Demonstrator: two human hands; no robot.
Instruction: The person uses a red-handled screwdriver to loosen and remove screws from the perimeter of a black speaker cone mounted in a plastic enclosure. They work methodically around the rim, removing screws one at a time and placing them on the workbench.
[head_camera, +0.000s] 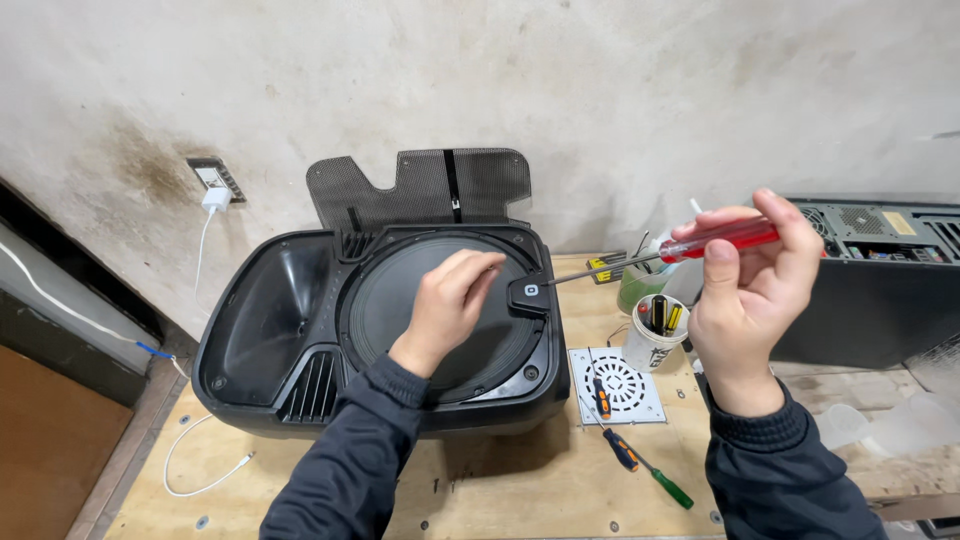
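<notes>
The speaker cabinet (380, 340) lies face up on the wooden table (520, 490), against the wall. Its mesh grille (420, 188) is detached and leans on the wall behind it.

Left hand (447, 303): rests over the woofer cone (400, 300), fingers curled loosely toward the cone's right rim; whether the fingertips pinch anything cannot be told.

Right hand (750, 290): grip closed around the red handle of a screwdriver (680, 248), held level above the table. The shaft points left, its tip at the black clamp (530, 292) on the cabinet's right edge.

Right of the cabinet: a white vent plate (640, 395) carrying a small screwdriver, a white cup (652, 335) of tools, and a green-handled screwdriver (648, 468). A computer case (870, 280) stands at far right. A white charger (214, 198) is plugged into the wall socket
</notes>
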